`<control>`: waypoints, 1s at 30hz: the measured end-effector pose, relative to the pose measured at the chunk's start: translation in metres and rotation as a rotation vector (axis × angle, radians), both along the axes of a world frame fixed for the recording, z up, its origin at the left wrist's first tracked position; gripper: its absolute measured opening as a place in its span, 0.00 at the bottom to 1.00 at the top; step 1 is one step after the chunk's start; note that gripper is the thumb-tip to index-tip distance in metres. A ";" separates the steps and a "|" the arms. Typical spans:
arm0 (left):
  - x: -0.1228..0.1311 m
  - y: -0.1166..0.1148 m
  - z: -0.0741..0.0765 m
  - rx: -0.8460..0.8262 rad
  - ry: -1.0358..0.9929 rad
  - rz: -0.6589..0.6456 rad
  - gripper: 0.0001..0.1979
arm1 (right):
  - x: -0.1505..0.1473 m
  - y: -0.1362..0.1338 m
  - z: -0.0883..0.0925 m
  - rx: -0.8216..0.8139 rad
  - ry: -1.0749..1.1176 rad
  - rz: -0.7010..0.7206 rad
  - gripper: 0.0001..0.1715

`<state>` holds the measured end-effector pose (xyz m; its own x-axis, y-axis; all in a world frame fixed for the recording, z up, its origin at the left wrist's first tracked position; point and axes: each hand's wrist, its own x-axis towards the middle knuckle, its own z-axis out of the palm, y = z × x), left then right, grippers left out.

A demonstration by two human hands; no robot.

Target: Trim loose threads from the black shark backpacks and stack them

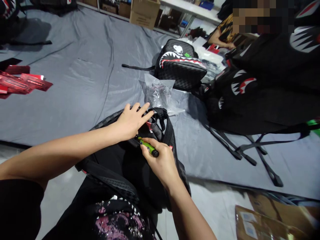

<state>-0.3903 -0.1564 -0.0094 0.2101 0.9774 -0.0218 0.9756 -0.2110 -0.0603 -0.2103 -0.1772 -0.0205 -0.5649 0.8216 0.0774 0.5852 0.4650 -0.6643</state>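
Observation:
A black checkered backpack leans over the front edge of the covered table, close against my body. My left hand rests on its upper part with the fingers spread; the thumb is mostly hidden. In my right hand is a bright green handheld tool with a black end, its other end pointing at the fabric beside my left palm. The tip is too small to make out. Just beyond my left fingers are the bag's straps and top loop, with a clear plastic bag behind them.
Another black backpack with a shark mouth lies farther back. Stacked black bags with trailing straps crowd the right. Red tags lie at the left on the grey cloth. A co-worker's arm shows at the back.

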 end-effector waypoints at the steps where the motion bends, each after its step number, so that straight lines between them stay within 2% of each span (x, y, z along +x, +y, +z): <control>1: -0.001 0.001 0.001 -0.009 0.000 -0.004 0.45 | 0.000 0.000 -0.001 0.005 -0.002 -0.004 0.12; 5: -0.009 0.002 0.007 -0.061 -0.006 -0.062 0.48 | -0.005 -0.003 -0.007 0.019 0.124 -0.003 0.12; 8: -0.015 0.000 0.016 -0.135 0.016 -0.085 0.56 | -0.010 -0.006 -0.012 0.006 0.233 -0.031 0.12; 11: -0.017 -0.003 0.025 -0.199 0.054 -0.007 0.64 | -0.012 -0.011 -0.016 0.019 0.233 -0.051 0.12; 14: -0.012 -0.005 0.029 -0.226 0.062 0.104 0.67 | -0.012 -0.014 -0.019 0.045 0.211 -0.049 0.12; 17: -0.004 -0.006 0.030 -0.248 0.105 0.202 0.68 | -0.013 -0.014 -0.022 0.072 0.199 -0.043 0.13; 20: 0.004 -0.005 0.031 -0.277 0.158 0.239 0.69 | -0.014 -0.013 -0.024 0.092 0.198 -0.041 0.12; 25: 0.006 -0.005 0.029 -0.267 0.189 0.221 0.69 | -0.014 -0.012 -0.026 0.079 0.197 -0.046 0.12; 30: -0.005 -0.008 0.021 -0.213 0.209 0.134 0.63 | -0.012 -0.011 -0.028 0.086 0.187 -0.041 0.12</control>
<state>-0.3949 -0.1645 0.0113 0.0494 0.9648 -0.2582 0.9668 -0.1111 -0.2303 -0.2221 -0.1880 -0.0480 -0.5003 0.8295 0.2485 0.4754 0.5029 -0.7219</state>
